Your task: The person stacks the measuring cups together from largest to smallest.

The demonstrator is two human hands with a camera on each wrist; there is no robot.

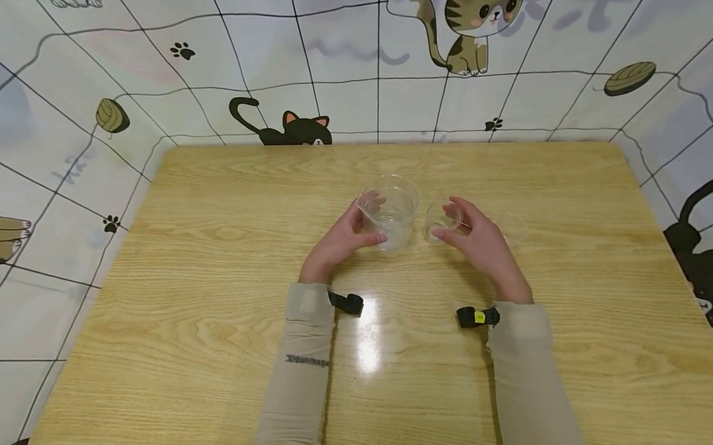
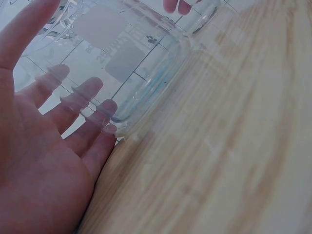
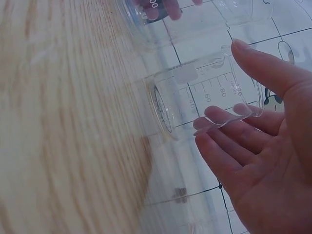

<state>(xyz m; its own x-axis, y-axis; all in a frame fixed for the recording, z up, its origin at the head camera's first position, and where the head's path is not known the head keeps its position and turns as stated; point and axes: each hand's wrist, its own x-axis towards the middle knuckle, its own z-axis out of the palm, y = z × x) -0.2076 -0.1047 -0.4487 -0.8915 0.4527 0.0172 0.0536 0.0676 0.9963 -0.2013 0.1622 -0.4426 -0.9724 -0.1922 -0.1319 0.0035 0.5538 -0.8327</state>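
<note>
A large clear glass beaker (image 1: 395, 214) with a spout stands on the wooden table. My left hand (image 1: 345, 238) grips it from the left, thumb at the near side and fingers around the far side. White print with a 250 mark shows on this beaker's wall (image 2: 122, 53) in the left wrist view. Close to its right is a smaller clear glass beaker (image 1: 439, 219), which my right hand (image 1: 483, 246) holds from the right between thumb and fingers. Graduation marks, 60 and 80 among them, run along the small beaker (image 3: 204, 92) in the right wrist view.
The light wooden table (image 1: 207, 349) meets a tiled wall (image 1: 350, 103) with cat drawings at its far edge. Walls also flank it left and right. Black wrist cameras, one on the left (image 1: 347, 304) and one on the right (image 1: 476, 317), jut inward from the beige sleeves.
</note>
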